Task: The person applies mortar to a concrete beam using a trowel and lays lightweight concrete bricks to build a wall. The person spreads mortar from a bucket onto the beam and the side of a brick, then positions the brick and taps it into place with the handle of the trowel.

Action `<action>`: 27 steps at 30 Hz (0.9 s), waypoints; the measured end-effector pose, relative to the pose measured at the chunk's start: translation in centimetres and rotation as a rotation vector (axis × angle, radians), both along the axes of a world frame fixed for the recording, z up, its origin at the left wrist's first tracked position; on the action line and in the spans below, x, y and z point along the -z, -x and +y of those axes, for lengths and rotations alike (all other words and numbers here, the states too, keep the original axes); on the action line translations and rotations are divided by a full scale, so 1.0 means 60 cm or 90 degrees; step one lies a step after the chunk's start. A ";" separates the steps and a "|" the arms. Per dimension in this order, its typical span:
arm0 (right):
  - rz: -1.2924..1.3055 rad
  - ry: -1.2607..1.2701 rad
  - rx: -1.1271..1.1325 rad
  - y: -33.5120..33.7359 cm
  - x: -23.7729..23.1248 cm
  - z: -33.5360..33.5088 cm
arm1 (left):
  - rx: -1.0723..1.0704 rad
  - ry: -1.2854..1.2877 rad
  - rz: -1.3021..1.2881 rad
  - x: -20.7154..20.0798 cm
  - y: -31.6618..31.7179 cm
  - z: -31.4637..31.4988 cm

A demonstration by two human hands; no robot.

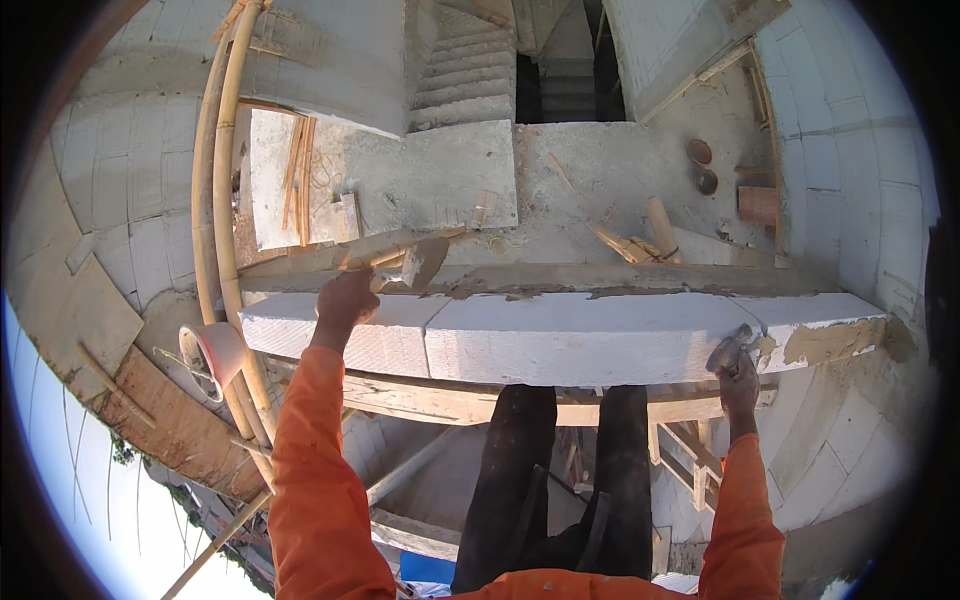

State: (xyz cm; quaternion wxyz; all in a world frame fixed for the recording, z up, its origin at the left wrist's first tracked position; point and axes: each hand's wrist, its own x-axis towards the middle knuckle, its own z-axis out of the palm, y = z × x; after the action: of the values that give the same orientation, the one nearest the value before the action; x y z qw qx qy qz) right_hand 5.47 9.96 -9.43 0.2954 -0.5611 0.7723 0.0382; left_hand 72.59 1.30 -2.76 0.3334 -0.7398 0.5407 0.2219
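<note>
A row of white blocks [580,335] runs across in front of me, with grey mortar along its far edge and a mortar patch [835,342] on its right end face. My left hand [345,302] is closed round the handle of a trowel [426,262]. The trowel's mortar-smeared blade points right, over the far side of the blocks. At the right, my right hand [740,388] grips a small grey tool [722,356] against the near face, beside a block joint. Its exact kind is unclear, and my fingers partly hide it.
Bamboo poles [225,200] stand at the left, with a pale bucket [222,358] beside them. A timber beam [450,400] runs below the blocks. Beyond lie wood strips [300,180], split wood [625,242], two round pans [700,152], reddish bricks [757,205] and concrete stairs [465,80] beside a dark opening.
</note>
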 end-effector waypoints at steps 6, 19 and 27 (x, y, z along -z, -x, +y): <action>0.019 0.027 0.026 -0.038 -0.031 -0.014 | 0.268 -0.127 0.000 0.211 -0.004 -0.079; -0.038 -0.039 0.098 -0.013 -0.020 -0.003 | 0.384 -0.128 0.181 0.226 0.048 -0.087; -0.050 -0.015 0.073 -0.001 -0.013 0.007 | 0.381 -0.064 0.301 0.210 0.109 -0.101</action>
State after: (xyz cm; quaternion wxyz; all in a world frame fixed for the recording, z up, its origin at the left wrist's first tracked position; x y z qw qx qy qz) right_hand 5.56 10.38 -8.66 0.3336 -0.5136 0.7905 0.0082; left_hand 66.06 -4.74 -15.38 0.2851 -0.4606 0.7830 0.3057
